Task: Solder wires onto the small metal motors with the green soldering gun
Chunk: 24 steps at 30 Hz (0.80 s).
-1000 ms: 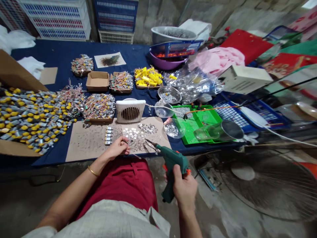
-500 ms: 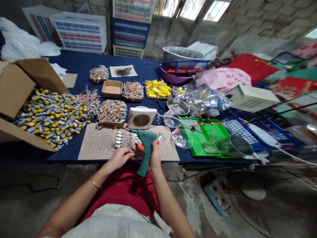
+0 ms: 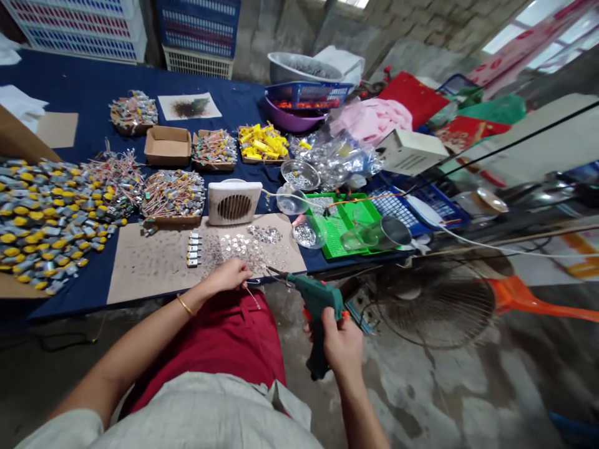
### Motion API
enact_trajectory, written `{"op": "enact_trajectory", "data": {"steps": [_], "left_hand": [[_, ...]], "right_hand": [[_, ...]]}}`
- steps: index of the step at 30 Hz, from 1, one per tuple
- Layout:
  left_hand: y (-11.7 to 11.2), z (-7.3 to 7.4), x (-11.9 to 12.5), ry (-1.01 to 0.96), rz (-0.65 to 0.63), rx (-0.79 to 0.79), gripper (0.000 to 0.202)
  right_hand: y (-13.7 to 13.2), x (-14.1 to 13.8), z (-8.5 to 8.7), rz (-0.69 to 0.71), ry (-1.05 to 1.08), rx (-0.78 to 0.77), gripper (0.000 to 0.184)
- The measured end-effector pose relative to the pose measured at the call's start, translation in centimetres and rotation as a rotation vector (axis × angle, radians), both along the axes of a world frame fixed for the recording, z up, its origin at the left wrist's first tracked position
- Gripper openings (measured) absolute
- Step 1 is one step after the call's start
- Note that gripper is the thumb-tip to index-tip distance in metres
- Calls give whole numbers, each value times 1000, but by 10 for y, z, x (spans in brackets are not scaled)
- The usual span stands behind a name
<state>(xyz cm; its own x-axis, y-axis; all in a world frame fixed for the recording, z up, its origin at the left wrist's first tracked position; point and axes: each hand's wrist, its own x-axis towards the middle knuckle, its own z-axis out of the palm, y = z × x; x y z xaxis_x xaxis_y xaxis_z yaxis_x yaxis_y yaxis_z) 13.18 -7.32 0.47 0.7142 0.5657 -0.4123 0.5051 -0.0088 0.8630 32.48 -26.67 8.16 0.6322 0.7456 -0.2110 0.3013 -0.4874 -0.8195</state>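
My right hand (image 3: 344, 343) is wrapped around the handle of a green soldering gun (image 3: 321, 294) with a red-orange trigger. Its thin metal tip (image 3: 277, 272) points left, over the front edge of the cardboard sheet (image 3: 135, 274). My left hand (image 3: 230, 274) is closed in a pinch at that same edge, with a thin silvery wire (image 3: 253, 297) hanging from the fingertips. Just beyond it, several small motors (image 3: 193, 251) stand in a short row on the sheet. Small shiny metal bits (image 3: 236, 244) lie scattered to the right of the row.
A white square vented unit (image 3: 234, 202) stands behind the sheet. At left is a large heap of yellow-capped motors (image 3: 51, 218). Bundles of wired motors (image 3: 173, 194) sit farther back. To the right are a green basket (image 3: 337, 240) and a floor fan (image 3: 435, 305).
The soldering gun has moved right and toward me, away from the motors, in my right hand. My left hand stays near the sheet's edge. The camera view has swung to the right.
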Motion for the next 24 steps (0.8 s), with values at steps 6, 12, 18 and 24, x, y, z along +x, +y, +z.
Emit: {"op": "enact_trajectory", "data": {"steps": [6, 12, 18, 24], "left_hand": [[-1, 3, 14, 137, -92, 2, 26], [-7, 4, 20, 155, -75, -34, 26], [-3, 6, 22, 157, -62, -94, 25], [1, 10, 25, 151, -77, -150, 21]], "right_hand": [[-1, 7, -1, 270, -225, 9, 52], [2, 13, -2, 362, -341, 82, 44], [10, 15, 2, 389, -345, 95, 45], [16, 17, 4, 413, -333, 91, 43]]}}
